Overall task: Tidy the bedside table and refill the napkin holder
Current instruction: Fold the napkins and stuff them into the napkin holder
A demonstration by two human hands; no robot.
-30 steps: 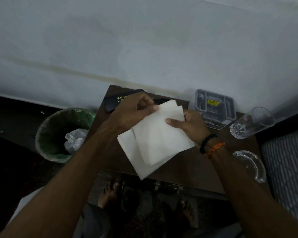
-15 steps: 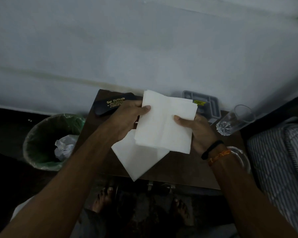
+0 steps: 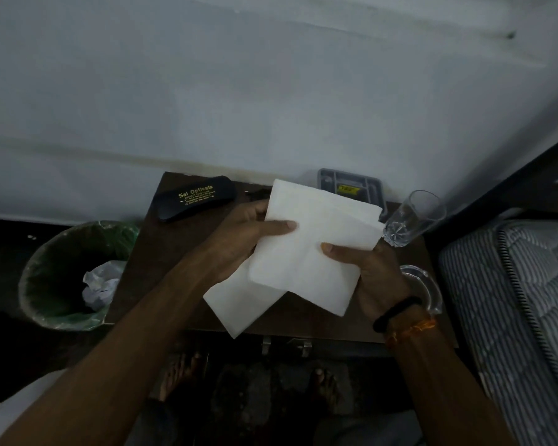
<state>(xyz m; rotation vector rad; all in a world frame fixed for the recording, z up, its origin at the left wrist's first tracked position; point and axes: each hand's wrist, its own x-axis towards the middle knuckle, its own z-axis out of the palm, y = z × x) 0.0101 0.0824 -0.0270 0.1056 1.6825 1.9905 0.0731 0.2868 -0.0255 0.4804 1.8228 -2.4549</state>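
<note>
I hold white paper napkins (image 3: 310,249) over the brown bedside table (image 3: 142,268). My left hand (image 3: 245,239) pinches the upper napkin's left edge with the thumb on top. My right hand (image 3: 371,275) grips its right side from below. A second napkin (image 3: 239,304) hangs lower, angled toward the table's front edge. Behind the napkins, a grey compartment tray (image 3: 351,185) with a yellow label leans by the wall, partly hidden.
A black spectacle case (image 3: 195,198) lies at the table's back left. A clear glass (image 3: 411,218) lies tilted at the back right, a glass ashtray (image 3: 427,284) nearer. A green-lined bin (image 3: 68,275) with crumpled paper stands left; a mattress (image 3: 522,304) lies right.
The top napkin has been lifted and spread apart from the lower one, shifting toward the back right. The view has tilted slightly, showing more of the mattress.
</note>
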